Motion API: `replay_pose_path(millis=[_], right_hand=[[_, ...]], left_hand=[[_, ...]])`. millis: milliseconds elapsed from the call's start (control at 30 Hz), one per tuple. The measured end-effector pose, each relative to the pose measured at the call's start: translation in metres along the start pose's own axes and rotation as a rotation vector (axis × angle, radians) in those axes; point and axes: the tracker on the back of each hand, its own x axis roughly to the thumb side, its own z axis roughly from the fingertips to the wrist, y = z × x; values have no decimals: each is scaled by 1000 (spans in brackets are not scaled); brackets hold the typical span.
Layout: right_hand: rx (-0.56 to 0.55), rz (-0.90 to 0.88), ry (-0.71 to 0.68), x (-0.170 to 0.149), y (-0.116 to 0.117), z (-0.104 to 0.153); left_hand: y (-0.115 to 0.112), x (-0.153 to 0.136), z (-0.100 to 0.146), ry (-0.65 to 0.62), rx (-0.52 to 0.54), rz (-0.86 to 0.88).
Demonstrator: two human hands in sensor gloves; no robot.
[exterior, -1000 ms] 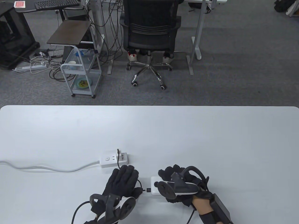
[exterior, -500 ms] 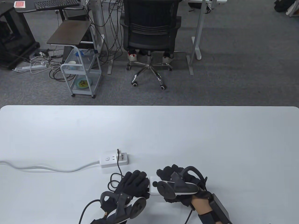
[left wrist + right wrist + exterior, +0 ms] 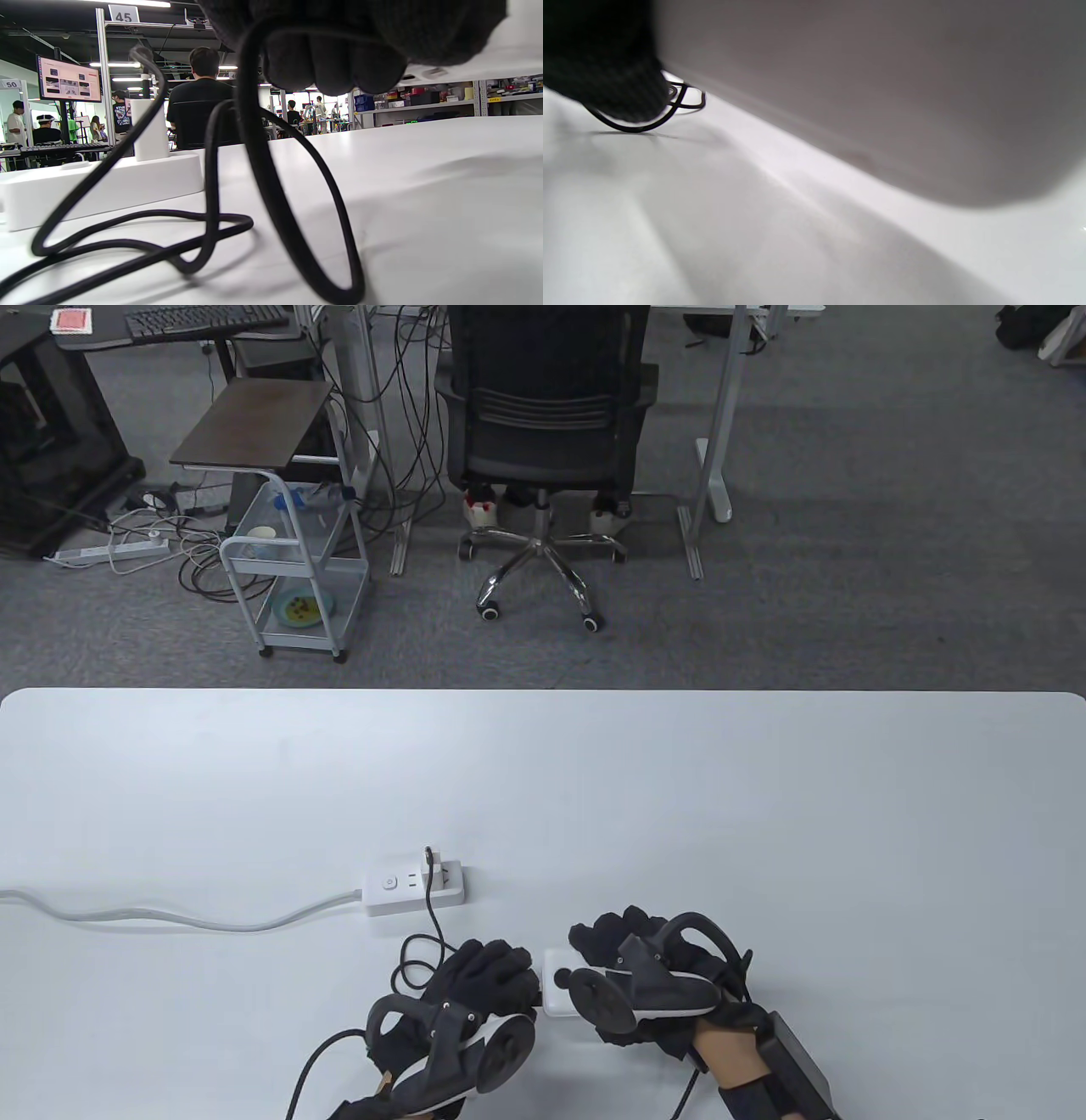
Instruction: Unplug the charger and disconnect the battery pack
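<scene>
1. Table view: the left hand (image 3: 485,982) lies knuckles-up at the left end of the white battery pack (image 3: 556,991), fingers curled over the spot where the black cable (image 3: 431,916) reaches it; whether they pinch the plug cannot be told. The right hand (image 3: 649,976) rests on top of the pack, fingers curved over its far edge and holding it. The cable loops back to the white charger (image 3: 434,872) standing in the power strip (image 3: 414,889) on the table (image 3: 764,831).
2. Left wrist view: only here do the curled fingers (image 3: 331,63) show with the cable emerging from under them, coiled on the table before the charger (image 3: 148,129). Signs read "45" and "50".
3. Right wrist view: the pack's underside (image 3: 882,93) fills the frame, just above the table; a gloved finger (image 3: 606,84) and cable loop (image 3: 683,99) sit at the left.
</scene>
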Motion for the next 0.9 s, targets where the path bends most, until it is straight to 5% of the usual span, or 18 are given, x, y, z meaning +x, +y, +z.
replay_pose_path(millis=[900], right_hand=[[10,-66,13,-5,6,9]], left_hand=[[4,5,1,8,-26,-6]])
